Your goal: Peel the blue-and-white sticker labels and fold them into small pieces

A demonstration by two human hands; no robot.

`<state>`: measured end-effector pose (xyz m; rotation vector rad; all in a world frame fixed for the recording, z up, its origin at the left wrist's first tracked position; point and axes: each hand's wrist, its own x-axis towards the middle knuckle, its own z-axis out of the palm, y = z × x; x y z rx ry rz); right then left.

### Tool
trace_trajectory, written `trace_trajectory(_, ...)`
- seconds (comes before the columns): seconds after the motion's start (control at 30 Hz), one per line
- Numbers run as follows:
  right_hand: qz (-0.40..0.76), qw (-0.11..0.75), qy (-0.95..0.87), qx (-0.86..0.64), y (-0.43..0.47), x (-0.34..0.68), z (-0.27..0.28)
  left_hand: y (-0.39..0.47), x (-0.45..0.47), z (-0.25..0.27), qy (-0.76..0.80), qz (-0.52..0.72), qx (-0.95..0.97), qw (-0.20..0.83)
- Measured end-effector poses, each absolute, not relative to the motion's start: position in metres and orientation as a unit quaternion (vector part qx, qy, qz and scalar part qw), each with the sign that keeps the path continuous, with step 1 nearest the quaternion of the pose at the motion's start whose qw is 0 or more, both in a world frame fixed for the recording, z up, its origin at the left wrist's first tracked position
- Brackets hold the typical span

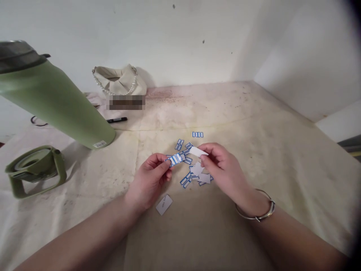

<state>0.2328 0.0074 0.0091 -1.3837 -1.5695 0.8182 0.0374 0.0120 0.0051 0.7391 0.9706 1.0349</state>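
Note:
Between the thumb and fingers of my left hand is a blue-and-white label sticker, its blue-framed blank boxes facing up. My right hand pinches a small white paper piece with its plain side showing. Below and between the hands lies a loose pile of blue-bordered label stickers, some turned white side up. One white piece with small print rests apart, nearer to me. Another blue-bordered label lies beyond the pile. The print is too small to read.
A tall green tumbler with a dark lid stands at the left. Near it sit a green handled lid and a black marker. A cream handbag with a bead strap is against the back wall. Pale cloth covers the table.

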Motion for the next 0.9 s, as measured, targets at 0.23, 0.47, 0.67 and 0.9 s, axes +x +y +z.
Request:
trace_trajectory(0.23, 0.195, 0.484, -0.755, -0.398, -0.006, 0.226, 0.014, 0.007, 0.041, 0.007, 0.433, 0.375, 0.4, 0.716)
trace_trajectory(0.47, 0.197, 0.431, -0.801, -0.365, -0.004, 0.219, 0.004, 0.005, 0.038, 0.006, 0.421, 0.364, 0.421, 0.716)
trace_trajectory(0.67, 0.19, 0.405, -0.824, -0.348, 0.001, 0.222, -0.001, 0.006, 0.037, 0.005, 0.414, 0.367, 0.409, 0.726)
trace_trajectory(0.9, 0.219, 0.384, -0.83, -0.34, 0.002, 0.226, 0.0, 0.008, 0.034, 0.004, 0.404, 0.359, 0.409, 0.735)
